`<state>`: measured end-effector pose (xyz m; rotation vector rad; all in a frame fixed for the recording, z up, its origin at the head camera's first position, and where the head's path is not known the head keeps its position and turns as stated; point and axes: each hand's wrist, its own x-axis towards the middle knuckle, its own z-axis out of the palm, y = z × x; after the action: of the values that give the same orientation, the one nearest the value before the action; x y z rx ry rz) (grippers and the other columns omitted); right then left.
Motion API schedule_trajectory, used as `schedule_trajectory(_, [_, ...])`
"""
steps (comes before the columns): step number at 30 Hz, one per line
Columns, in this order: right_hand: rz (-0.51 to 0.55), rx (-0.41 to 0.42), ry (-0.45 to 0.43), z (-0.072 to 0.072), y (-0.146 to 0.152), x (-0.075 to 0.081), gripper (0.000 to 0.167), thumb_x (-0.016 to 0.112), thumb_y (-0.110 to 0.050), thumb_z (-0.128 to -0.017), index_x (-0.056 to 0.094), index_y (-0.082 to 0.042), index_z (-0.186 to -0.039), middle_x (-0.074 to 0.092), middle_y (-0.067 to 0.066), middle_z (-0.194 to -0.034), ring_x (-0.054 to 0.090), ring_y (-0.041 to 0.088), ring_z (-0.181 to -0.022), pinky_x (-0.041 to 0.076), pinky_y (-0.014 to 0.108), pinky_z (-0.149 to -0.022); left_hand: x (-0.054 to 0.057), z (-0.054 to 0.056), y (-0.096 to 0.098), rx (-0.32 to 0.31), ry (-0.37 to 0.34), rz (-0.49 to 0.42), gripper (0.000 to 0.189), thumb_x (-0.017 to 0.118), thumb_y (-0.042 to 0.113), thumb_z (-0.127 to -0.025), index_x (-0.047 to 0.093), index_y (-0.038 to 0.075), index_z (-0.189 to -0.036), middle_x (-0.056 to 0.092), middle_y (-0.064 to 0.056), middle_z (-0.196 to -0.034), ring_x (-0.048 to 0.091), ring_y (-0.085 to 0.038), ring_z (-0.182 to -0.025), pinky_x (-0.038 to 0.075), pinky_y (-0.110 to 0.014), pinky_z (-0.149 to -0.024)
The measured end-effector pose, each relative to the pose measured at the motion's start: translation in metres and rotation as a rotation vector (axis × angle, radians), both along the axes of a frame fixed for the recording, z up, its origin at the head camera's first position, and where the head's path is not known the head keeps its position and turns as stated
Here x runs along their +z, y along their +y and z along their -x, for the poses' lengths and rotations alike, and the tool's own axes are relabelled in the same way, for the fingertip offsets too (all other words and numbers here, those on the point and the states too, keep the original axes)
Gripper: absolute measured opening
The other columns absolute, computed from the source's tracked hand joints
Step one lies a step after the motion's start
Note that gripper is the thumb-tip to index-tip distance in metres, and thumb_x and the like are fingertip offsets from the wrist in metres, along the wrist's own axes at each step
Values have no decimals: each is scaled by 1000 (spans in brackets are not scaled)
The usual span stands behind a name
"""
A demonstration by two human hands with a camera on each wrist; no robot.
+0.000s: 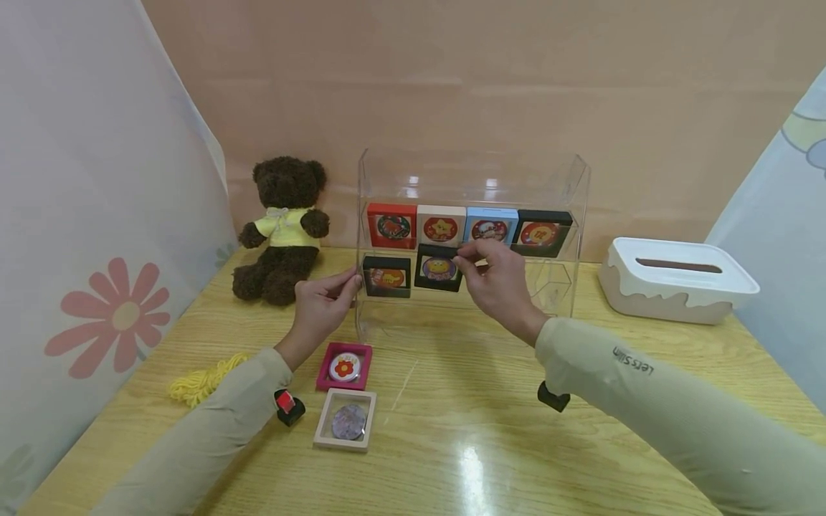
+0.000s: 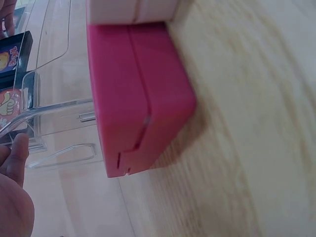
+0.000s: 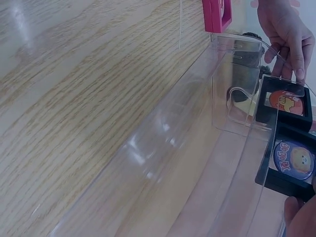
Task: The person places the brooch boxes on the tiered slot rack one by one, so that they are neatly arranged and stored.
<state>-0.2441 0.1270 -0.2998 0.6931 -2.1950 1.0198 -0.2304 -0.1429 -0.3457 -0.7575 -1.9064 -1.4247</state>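
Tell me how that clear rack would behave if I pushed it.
The clear rack would probably stay stiff: it looks like hard, straight-edged plastic. It might slide, as the tabletop looks glossy. Its framed badges, apparently unfastened, could shift or tip.

Beige sleeves (image 1: 671,416); dark lettering (image 1: 632,360) on the right; black wrist pieces (image 1: 553,398), the left with a red patch (image 1: 285,400).
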Motion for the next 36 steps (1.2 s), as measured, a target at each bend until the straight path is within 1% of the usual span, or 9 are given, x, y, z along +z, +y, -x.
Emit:
schedule_trajectory(4, [-5, 5, -30, -1, -1, -2, 5, 69, -3, -87, 67, 1, -87, 66, 9, -85, 63, 19, -79, 58, 33, -63, 0, 0, 1, -7, -10, -5, 19, 63, -14, -84, 64, -17, -103, 66, -27, -85, 66, -41, -66, 57, -26, -51])
schedule_trajectory(6, [-7, 9, -38, -2, -1, -3, 4, 69, -2, -86, 68, 1, -87, 66, 8, -85, 63, 19, -78, 58, 33, -63, 7, -7, 3, -6, -27, 3, 19, 61, -17, -83, 63, -20, -102, 65, -30, -85, 65, -43, -67, 57, -29, -51])
schedule_trajectory(11, [-13, 11, -38, -1, -2, -4, 3, 70, -2, -86, 69, 1, -86, 67, 8, -84, 64, 19, -77, 58, 32, -61, 8, -8, 3, -8, -45, -12, 18, 61, -16, -84, 63, -19, -102, 65, -30, -85, 69, -13, -71, 57, -30, -51])
schedule_trajectory(13, [-22, 6, -35, -1, -3, -5, 4, 70, -2, -86, 69, 1, -86, 67, 9, -85, 64, 19, -77, 58, 32, -61, 7, -7, 3, -6, -50, -18, 18, 61, -16, -84, 64, -19, -102, 65, -30, -85, 68, -9, -72, 57, -30, -51])
schedule_trajectory(18, [-38, 5, -29, -2, -3, -8, 3, 70, -1, -85, 69, 1, -86, 67, 8, -84, 64, 18, -75, 58, 31, -60, 7, -7, 4, -5, -30, -2, 18, 61, -17, -84, 63, -20, -101, 65, -30, -84, 67, -38, -67, 57, -27, -51])
schedule_trajectory(20, [-37, 5, -26, -2, -3, -10, 3, 70, -2, -85, 69, 1, -86, 67, 8, -83, 64, 17, -75, 58, 31, -60, 8, -7, 4, -5, -23, 3, 18, 61, -17, -83, 63, -21, -101, 64, -30, -83, 64, -45, -65, 56, -25, -51])
schedule_trajectory(25, [-33, 6, -16, -1, -4, -12, 5, 71, -3, -85, 69, 1, -86, 67, 8, -84, 65, 18, -76, 58, 32, -60, 6, -6, 4, 25, -16, 19, 17, 62, -17, -83, 64, -21, -99, 65, -30, -83, 64, -43, -62, 55, -20, -51])
schedule_trajectory(32, [-40, 7, -22, -1, -5, -14, 4, 71, -4, -85, 70, 0, -87, 68, 9, -88, 65, 19, -78, 58, 32, -60, -16, 14, -4, 38, -4, 8, 17, 65, -11, -84, 68, -14, -100, 67, -25, -83, 67, -36, -60, 55, -19, -48])
schedule_trajectory(36, [-53, 6, -11, -3, -5, -13, 4, 71, -5, -85, 70, -1, -88, 68, 8, -87, 65, 18, -78, 57, 31, -59, -19, 16, -5, 30, -13, -7, 17, 66, -6, -86, 69, -9, -102, 68, -20, -83, 68, -32, -61, 55, -22, -49])
